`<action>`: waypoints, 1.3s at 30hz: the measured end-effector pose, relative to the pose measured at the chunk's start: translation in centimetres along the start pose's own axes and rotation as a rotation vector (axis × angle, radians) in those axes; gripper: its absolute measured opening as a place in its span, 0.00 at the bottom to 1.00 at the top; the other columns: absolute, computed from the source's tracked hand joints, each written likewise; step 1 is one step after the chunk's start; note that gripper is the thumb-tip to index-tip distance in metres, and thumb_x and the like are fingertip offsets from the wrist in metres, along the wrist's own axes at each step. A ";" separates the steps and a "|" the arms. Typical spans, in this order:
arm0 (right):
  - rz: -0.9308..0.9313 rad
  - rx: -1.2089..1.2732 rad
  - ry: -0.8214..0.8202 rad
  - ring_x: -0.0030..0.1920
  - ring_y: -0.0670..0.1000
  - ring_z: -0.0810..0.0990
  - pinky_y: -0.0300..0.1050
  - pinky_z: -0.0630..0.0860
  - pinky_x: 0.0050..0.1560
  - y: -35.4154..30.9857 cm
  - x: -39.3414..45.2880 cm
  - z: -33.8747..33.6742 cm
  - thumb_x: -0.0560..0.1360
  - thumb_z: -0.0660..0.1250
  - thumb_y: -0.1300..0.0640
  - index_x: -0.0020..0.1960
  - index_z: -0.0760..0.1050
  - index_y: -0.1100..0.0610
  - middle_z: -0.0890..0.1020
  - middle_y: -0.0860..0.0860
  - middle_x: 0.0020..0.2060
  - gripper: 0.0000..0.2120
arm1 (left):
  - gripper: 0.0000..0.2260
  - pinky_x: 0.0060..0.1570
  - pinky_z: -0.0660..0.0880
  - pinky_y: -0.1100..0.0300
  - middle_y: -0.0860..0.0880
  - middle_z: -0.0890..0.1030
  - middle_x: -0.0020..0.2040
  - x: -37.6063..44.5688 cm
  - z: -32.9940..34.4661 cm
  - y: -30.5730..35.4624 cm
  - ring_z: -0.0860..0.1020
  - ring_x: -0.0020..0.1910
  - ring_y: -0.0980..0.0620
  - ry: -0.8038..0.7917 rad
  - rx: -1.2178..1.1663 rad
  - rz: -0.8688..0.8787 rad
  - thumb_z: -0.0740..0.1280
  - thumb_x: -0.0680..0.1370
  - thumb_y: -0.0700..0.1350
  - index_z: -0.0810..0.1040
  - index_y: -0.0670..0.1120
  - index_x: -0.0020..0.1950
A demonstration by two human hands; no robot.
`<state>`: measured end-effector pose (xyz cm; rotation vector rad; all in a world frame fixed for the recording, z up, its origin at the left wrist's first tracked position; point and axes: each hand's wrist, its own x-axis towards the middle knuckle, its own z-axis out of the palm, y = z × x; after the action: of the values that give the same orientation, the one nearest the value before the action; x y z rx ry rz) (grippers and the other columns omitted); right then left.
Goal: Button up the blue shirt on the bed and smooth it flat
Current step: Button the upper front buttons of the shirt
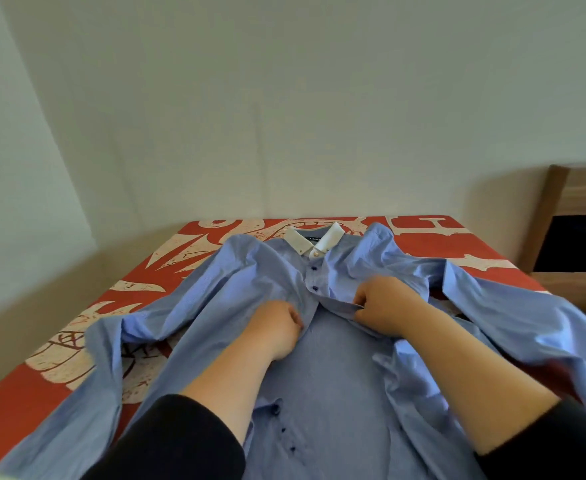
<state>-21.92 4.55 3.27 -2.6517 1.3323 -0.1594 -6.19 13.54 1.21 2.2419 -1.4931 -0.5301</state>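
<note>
The blue shirt [333, 368] lies front-up on the bed [87, 344], its white collar [314, 239] toward the wall and its sleeves spread to both sides. Near the collar, two dark buttons [314, 278] are fastened; below that the front lies open. My left hand [279, 327] pinches the left front edge at mid-chest. Level with it, my right hand [381, 304] grips the folded right placket edge. Several loose dark buttons [284, 429] show along the lower left edge.
A red bedcover with a cream pattern covers the bed, which stands against a pale wall. A wooden headboard or cabinet [572, 223] with a dark panel stands at the right. The shirt's right sleeve [513, 306] drapes toward the bed's right edge.
</note>
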 end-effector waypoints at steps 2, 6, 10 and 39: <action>0.021 0.001 0.011 0.26 0.50 0.62 0.40 0.59 0.27 -0.2 -0.9 0.1 0.72 0.60 0.58 0.24 0.60 0.55 0.65 0.51 0.22 0.19 | 0.11 0.45 0.71 0.60 0.46 0.80 0.47 -0.5 -0.1 -0.2 0.77 0.47 0.46 0.024 -0.027 -0.003 0.61 0.75 0.37 0.82 0.46 0.46; 0.040 0.087 0.091 0.27 0.49 0.63 0.41 0.59 0.27 -0.7 -2.6 0.6 0.74 0.60 0.58 0.26 0.60 0.55 0.66 0.50 0.24 0.19 | 0.12 0.38 0.69 0.60 0.45 0.80 0.44 -1.1 0.6 -0.3 0.74 0.40 0.47 0.108 0.009 -0.015 0.60 0.73 0.33 0.82 0.44 0.42; 0.064 0.370 0.201 0.28 0.49 0.63 0.43 0.61 0.29 -1.8 -3.5 2.2 0.73 0.63 0.56 0.27 0.61 0.56 0.66 0.51 0.24 0.19 | 0.12 0.39 0.68 0.58 0.49 0.79 0.48 -1.5 1.8 -0.5 0.74 0.42 0.49 0.260 -0.018 -0.055 0.60 0.75 0.37 0.79 0.50 0.42; -0.042 0.527 0.446 0.32 0.46 0.71 0.42 0.68 0.33 -3.0 -2.6 4.8 0.70 0.65 0.58 0.35 0.72 0.55 0.74 0.46 0.28 0.06 | 0.08 0.30 0.74 0.61 0.51 0.79 0.28 -1.4 2.2 1.4 0.75 0.28 0.54 0.220 -0.721 -0.010 0.68 0.70 0.38 0.79 0.50 0.33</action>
<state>-20.30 8.94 -0.94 -2.2572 1.1308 -1.0048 -8.88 14.12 0.20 1.6729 -0.9679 -0.6674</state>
